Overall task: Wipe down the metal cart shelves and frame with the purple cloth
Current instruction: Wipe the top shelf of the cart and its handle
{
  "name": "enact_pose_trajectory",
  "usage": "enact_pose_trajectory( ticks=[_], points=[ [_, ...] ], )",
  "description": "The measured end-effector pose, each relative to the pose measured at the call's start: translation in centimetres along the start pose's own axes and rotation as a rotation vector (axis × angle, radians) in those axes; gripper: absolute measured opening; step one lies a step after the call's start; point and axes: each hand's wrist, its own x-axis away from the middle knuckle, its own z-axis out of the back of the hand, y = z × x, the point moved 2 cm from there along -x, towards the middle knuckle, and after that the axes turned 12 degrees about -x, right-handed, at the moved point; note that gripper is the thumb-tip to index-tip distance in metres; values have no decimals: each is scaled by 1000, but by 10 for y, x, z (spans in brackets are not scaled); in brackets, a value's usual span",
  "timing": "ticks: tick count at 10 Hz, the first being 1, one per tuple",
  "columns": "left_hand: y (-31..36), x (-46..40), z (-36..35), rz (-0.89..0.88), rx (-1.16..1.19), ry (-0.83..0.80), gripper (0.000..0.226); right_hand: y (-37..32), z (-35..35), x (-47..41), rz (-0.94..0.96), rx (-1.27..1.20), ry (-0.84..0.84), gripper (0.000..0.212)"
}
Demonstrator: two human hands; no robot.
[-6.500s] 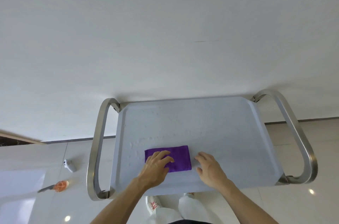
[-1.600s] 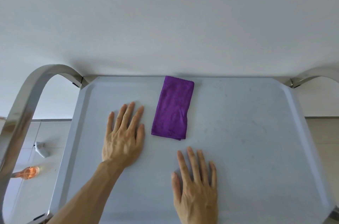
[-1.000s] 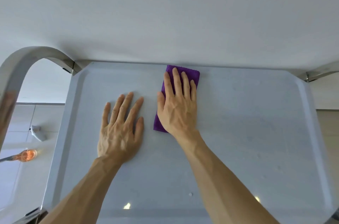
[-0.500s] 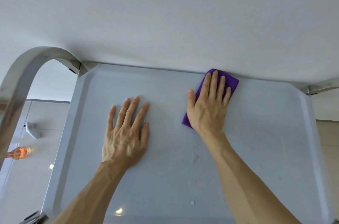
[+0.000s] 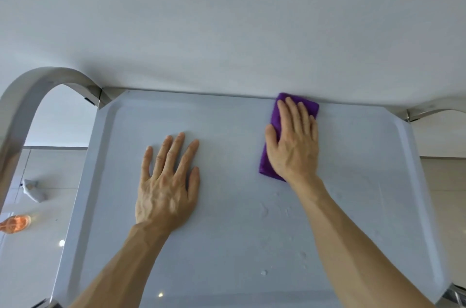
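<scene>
Two hands flat on the top shelf (image 5: 239, 244).
Right hand (image 5: 293, 146), fingers straight, presses purple cloth (image 5: 271, 131) for wiping; left hand (image 5: 166, 181), fingers spread, likely steadies the cart.

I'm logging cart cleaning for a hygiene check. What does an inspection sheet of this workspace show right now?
Surface: top shelf of the cart, with droplets near its front.
Job's things: purple cloth, folded, at the shelf's far edge, right of centre; frame arches at the left.
Clutter: nothing seen on the shelf.
Grippers: right hand presses flat on the cloth; left hand rests flat on the bare shelf.
Cables: nothing seen.
Surroundings: white wall behind; tiled floor at left with an orange object and a small white object.
</scene>
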Motion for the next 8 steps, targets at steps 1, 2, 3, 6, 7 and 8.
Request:
enact_pose_trajectory(
  ticks=[1, 2, 3, 6, 7, 8],
  points=[
    [-1, 0, -1, -3, -3, 16, 53, -12, -8, -2, -89, 42, 1, 63],
    [-2, 0, -1, -5, -2, 28, 53, -47, -17, 5, -98, 44, -15, 66],
    [-3, 0, 0, -3, -2, 27, 53, -80, -24, 43, 84, -17, -49, 62],
    [0, 0, 0, 9, 12, 25, 53, 14, 21, 95, 264, -27, -123, 52],
    [1, -1, -1, 8, 12, 29, 53, 53, 33, 61, 82, 45, -72, 54],
    [0, -1, -2, 7, 1, 31, 53, 49, 25, 33, -165, 53, -55, 60]
  ],
)
